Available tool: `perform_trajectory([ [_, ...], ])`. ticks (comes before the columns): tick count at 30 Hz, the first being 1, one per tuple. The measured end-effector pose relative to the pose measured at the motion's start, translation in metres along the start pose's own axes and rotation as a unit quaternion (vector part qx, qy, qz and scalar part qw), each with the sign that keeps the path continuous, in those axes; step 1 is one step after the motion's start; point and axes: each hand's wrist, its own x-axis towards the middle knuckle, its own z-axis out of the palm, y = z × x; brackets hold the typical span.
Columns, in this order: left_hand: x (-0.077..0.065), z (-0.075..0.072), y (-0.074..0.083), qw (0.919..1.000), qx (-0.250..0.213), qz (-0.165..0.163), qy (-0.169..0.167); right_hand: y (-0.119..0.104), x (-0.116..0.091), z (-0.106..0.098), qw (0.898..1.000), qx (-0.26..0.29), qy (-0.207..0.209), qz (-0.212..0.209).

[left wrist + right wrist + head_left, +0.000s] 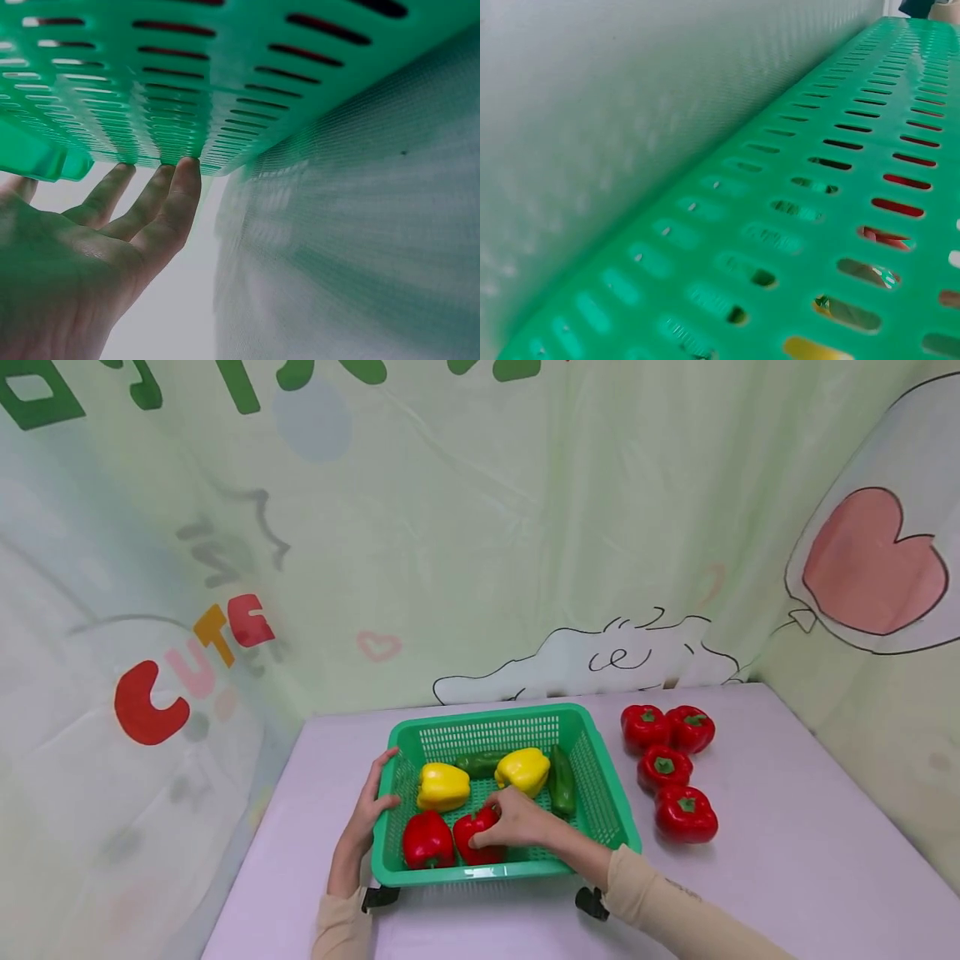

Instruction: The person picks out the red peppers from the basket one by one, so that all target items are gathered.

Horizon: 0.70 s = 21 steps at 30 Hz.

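My left hand (370, 802) is at the left side of a green plastic basket (506, 874), its thumb over the rim. In the left wrist view the fingers of the left hand (135, 225) reach up under the rim with their tips against the slotted outer wall. Inside the basket, my right hand (517, 820) grips a red bell pepper (467, 837) from above, near the front wall. Another red bell pepper (428, 841) lies just left of it. In the right wrist view the slotted basket wall (840, 172) hides the right hand.
Also in the basket are two yellow bell peppers (444, 787) and two cucumbers (562, 782). Right of the basket, several red bell peppers (686, 815) stand grouped on the pale purple table (795, 868). A printed curtain (465, 552) hangs behind and along both sides.
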Motion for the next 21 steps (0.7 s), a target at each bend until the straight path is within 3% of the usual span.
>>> perform_trajectory([
  [9, 0.002, 0.001, 0.002, 1.0000, -0.001, 0.000, 0.002, -0.002, -0.002, -0.001, 1.000, 0.018, 0.000, 0.005],
  [21, 0.001, 0.002, 0.002, 0.9998, 0.010, -0.007, 0.013, -0.013, -0.012, -0.025, 0.997, 0.014, 0.069, -0.018],
])
